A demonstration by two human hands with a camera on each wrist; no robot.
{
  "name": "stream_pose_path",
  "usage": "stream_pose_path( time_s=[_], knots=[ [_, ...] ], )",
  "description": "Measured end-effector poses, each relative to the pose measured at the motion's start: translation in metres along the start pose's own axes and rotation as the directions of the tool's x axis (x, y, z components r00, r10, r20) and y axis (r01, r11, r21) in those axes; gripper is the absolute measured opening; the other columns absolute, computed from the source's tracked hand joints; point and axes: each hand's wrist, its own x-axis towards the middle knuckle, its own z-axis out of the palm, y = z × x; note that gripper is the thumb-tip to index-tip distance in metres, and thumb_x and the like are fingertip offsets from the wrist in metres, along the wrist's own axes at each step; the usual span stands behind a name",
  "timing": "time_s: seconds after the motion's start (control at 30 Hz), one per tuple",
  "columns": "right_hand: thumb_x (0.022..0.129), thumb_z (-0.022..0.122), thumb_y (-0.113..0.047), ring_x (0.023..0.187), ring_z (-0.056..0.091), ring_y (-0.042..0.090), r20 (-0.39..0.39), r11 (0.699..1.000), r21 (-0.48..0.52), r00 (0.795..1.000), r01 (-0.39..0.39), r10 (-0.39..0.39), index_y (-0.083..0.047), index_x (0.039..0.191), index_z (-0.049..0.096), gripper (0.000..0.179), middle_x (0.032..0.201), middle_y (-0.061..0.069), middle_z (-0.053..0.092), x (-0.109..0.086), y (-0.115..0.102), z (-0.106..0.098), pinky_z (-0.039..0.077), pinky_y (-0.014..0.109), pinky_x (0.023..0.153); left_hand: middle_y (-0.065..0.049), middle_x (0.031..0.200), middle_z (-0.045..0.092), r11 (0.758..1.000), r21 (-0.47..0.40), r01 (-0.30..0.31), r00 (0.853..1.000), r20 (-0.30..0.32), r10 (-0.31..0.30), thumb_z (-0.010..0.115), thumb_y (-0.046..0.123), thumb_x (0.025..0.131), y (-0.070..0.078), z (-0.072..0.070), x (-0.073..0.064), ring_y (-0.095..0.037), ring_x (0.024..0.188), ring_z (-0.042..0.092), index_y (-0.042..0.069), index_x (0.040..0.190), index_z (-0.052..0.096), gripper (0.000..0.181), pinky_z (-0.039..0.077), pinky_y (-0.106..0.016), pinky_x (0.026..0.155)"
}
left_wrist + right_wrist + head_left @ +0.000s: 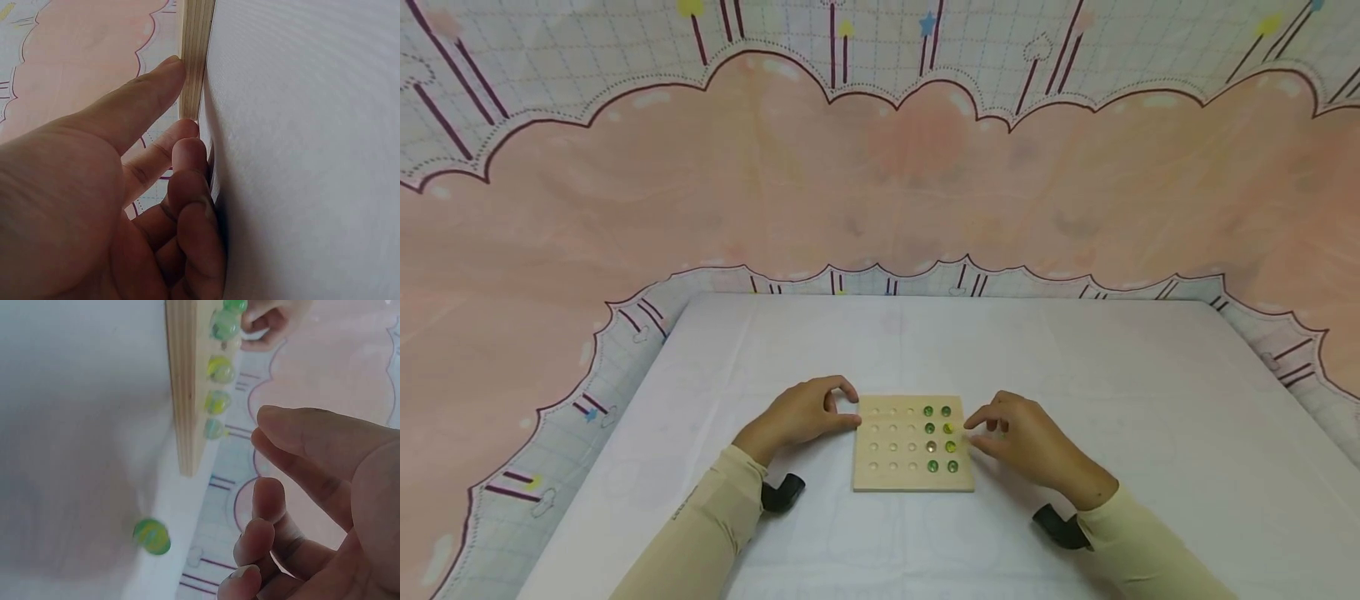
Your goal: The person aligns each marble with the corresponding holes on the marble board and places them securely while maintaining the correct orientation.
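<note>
A square wooden board (893, 479) with rows of round hollows lies on the white table. Several glass marbles (950, 447), green, yellow and one brownish, sit in its two right-hand columns. My left hand (797, 414) rests thumb and index fingertips at the board's left edge; the left wrist view shows the thumb (153, 90) against the layered side. Just off the right edge hovers my right hand (1026, 433), fingers loosely bent, thumb and index tips close together with no object showing between them. In the right wrist view, a green-yellow marble (152, 536) is apart from these fingers.
White cloth covers the table (1075, 350), and a patterned pink and white backdrop (880, 183) stands behind it. Black wrist devices (782, 493) protrude under both sleeves. The left hollows of the board hold no marbles.
</note>
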Motion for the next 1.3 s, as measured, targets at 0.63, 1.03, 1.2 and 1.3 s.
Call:
stream_pose_path(
  time_s=[0.63,1.03,1.2,1.3],
  knots=[
    [0.084,0.078,-0.009,0.075,0.048,0.015,-0.057,0.995,-0.043,0.995,-0.085,0.082,-0.013,0.098,0.078,0.014,0.083,0.0,0.06,0.002,0.028,-0.014,0.04,0.025,0.061,0.001,0.076,0.057,1.0,-0.011,0.001,1.0,0.004,-0.001,0.081,0.041,0.083,0.001,-0.003,0.0,-0.015,0.066,0.05,0.029,0.106,0.066,0.031,0.038,-0.029,0.061],
    [0.085,0.077,-0.009,0.074,0.049,0.016,-0.04,0.988,-0.027,0.988,-0.149,0.148,-0.01,0.099,0.077,0.014,0.082,0.002,0.06,0.005,0.039,-0.013,0.041,0.026,0.061,0.0,0.076,0.056,1.0,-0.007,0.006,1.0,-0.004,-0.006,0.081,0.04,0.083,0.0,-0.002,-0.001,-0.015,0.067,0.049,0.029,0.106,0.066,0.03,0.037,-0.03,0.061],
    [0.085,0.076,-0.009,0.072,0.049,0.016,-0.027,0.985,-0.017,0.985,-0.173,0.172,-0.01,0.099,0.077,0.013,0.082,0.003,0.059,0.005,0.042,-0.012,0.041,0.026,0.06,0.0,0.077,0.056,1.0,-0.002,0.011,1.0,-0.005,-0.011,0.081,0.041,0.083,-0.001,-0.001,-0.001,-0.015,0.067,0.049,0.029,0.106,0.066,0.03,0.037,-0.03,0.061],
    [0.086,0.076,-0.009,0.072,0.049,0.016,-0.023,0.983,-0.017,0.983,-0.18,0.18,-0.01,0.099,0.077,0.013,0.081,0.003,0.059,0.006,0.044,-0.01,0.041,0.026,0.06,0.0,0.077,0.056,1.0,0.003,0.009,1.0,-0.004,-0.009,0.081,0.041,0.083,-0.002,-0.001,0.0,-0.015,0.066,0.05,0.03,0.106,0.066,0.03,0.037,-0.029,0.06]
  ],
)
